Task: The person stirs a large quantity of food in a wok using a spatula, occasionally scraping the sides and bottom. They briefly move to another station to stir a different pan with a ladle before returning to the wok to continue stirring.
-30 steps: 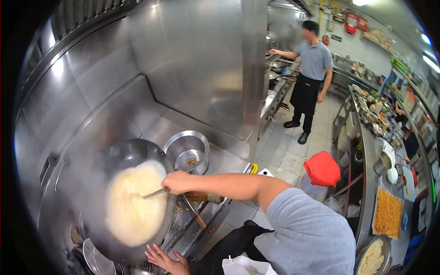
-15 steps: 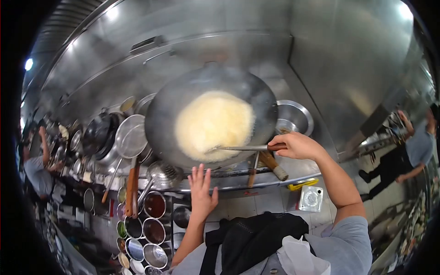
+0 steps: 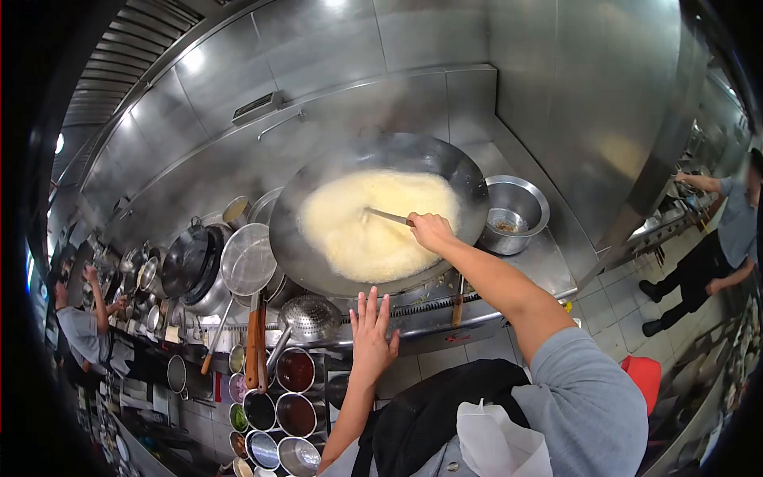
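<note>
A large dark wok (image 3: 288, 253) holds pale yellow, frothy, steaming liquid (image 3: 409, 238). My right hand (image 3: 433, 232) reaches over the wok, its fingers wrapped round the wooden handle of a long metal-shafted wok utensil (image 3: 389, 216). The utensil's head is hidden under the froth, near the middle of the wok. My left hand (image 3: 370, 338) hangs over the stove's front edge, just below the near rim of the wok. Its fingers are spread and nothing is in them.
Left of the wok lie a mesh strainer (image 3: 247, 258) and a perforated ladle (image 3: 311, 318). Several metal sauce pots (image 3: 296, 370) stand below them. A steel basin (image 3: 542, 208) sits on the right. Other people stand at the far left (image 3: 79, 326) and far right (image 3: 735, 230).
My right hand has moved forward and left over the wok, taking the utensil's head deeper into the froth. The froth has spread wider. My left hand stays open; the view has shifted.
</note>
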A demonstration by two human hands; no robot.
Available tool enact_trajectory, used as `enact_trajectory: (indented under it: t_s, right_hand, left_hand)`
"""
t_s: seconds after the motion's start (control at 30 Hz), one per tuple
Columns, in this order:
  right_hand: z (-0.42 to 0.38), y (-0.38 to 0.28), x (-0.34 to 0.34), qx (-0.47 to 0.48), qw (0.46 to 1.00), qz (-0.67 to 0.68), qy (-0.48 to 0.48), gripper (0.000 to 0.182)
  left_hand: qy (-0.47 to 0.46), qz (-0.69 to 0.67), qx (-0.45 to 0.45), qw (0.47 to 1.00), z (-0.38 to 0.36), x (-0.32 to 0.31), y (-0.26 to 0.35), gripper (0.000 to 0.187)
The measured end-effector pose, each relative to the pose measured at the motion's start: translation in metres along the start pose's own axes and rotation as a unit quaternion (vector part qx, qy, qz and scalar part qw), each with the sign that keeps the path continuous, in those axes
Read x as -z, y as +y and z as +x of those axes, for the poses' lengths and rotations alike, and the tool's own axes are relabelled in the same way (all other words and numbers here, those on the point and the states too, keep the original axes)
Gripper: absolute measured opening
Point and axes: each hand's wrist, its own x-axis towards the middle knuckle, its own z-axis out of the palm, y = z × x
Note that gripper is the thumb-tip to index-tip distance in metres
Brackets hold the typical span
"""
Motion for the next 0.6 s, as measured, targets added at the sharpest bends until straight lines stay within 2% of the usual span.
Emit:
enact_trajectory:
  t_s: [0.17,0.27,0.43,0.6]
  right_hand:
    - [-0.002,0.029,0.017,-0.035,0.999,-0.023,-0.017,0.028]
    - [-0.025,0.044,0.038,0.001,0.999,0.012,-0.045,0.035]
    - [-0.072,0.054,0.069,0.001,0.99,0.099,-0.101,0.035]
    - [-0.133,0.06,0.103,0.055,0.98,0.15,-0.117,0.037]
  left_hand:
    - [0.002,-0.013,-0.004,1.0,-0.001,-0.003,-0.001,0.098]
    - [0.014,-0.012,0.014,1.0,0.001,-0.008,0.0,0.093]
    - [0.031,-0.033,0.014,0.999,0.001,-0.012,0.005,0.093]
    - [0.034,-0.041,0.003,0.999,0.001,-0.018,0.01,0.094]
